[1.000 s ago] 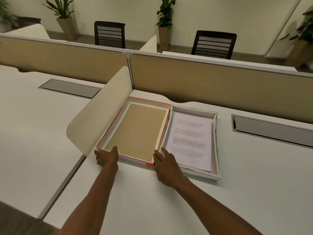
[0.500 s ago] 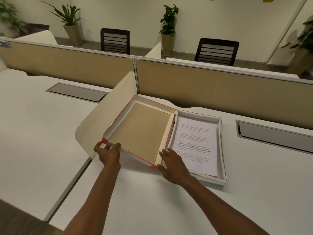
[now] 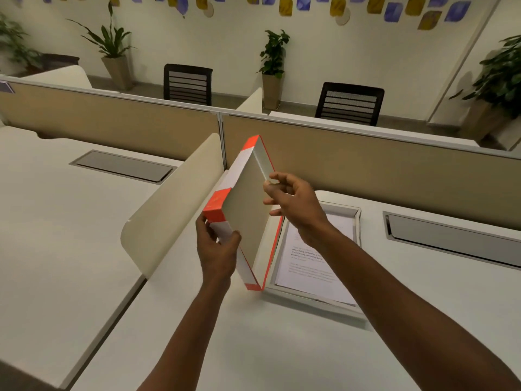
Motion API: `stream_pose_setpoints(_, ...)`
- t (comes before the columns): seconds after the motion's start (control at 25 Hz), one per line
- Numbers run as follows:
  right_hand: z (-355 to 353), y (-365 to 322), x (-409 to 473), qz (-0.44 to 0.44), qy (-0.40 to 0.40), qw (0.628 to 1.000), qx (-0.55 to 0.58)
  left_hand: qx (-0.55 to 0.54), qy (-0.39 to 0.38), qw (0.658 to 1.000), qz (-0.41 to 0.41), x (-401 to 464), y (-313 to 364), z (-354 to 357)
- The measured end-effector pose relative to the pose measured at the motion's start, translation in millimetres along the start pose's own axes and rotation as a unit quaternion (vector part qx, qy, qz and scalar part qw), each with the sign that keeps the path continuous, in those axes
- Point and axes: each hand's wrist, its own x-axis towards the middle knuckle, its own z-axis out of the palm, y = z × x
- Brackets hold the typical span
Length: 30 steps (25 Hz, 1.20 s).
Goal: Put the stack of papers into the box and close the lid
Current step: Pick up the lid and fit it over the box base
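The box lid (image 3: 246, 210), orange and white outside and tan inside, stands tilted up on its right long edge beside the box. My left hand (image 3: 217, 249) grips its near left corner. My right hand (image 3: 293, 204) pinches its upper rim from the inside. The white box (image 3: 356, 221) lies flat on the desk to the right. The stack of printed papers (image 3: 310, 266) rests inside it, partly hidden by my right forearm.
A cream curved side divider (image 3: 174, 201) rises just left of the lid. A tan partition (image 3: 366, 167) runs behind the desk. Grey cable hatches (image 3: 451, 241) sit in the desk at right and far left. Chairs and potted plants stand beyond the partition.
The lid was lying flat on the desk with its open side up; both hands have lifted its left side, so it now stands tilted on edge toward the box.
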Motion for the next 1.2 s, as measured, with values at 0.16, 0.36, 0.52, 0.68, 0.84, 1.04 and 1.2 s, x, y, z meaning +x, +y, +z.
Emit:
stream_pose_setpoints(0.16, -6.9, -16.0, 1.6, 0.082, 0.015, 0.997, 0.0, 0.068, -0.054, 0.992, 0.093, -17.1, 11.2, 29.5)
stream_pose_setpoints(0.36, -47.7, -13.5, 1.9, 0.093, 0.066, 0.993, -0.035, 0.137, -0.136, 0.948, 0.252, -48.1, 16.9, 61.7)
stream_pose_setpoints(0.52, -86.4, 7.7, -15.1, 0.127, 0.099, 0.983, -0.092, 0.231, -0.192, 0.884, 0.358, -65.8, 4.6, 86.1)
stream_pose_setpoints(0.68, -114.0, 40.4, -32.2, 0.158, 0.092, 0.98, -0.083, 0.27, -0.257, 0.815, 0.443, -76.2, -5.4, 95.6)
stream_pose_setpoints(0.84, -138.4, 71.3, -49.4, 0.185, 0.151, 0.971, -0.003, 0.271, -0.3, 0.853, 0.331, -66.6, -5.9, 80.9)
stream_pose_setpoints(1.04, -149.3, 115.8, -87.9, 0.174, 0.194, 0.963, 0.059, 0.301, -0.207, 0.925, -0.103, -16.6, -36.2, 35.3)
stream_pose_setpoints(1.2, -146.6, 152.0, -112.6, 0.182, 0.205, 0.953, 0.13, 0.194, -0.304, 0.91, -0.204, -13.4, -71.4, 20.5)
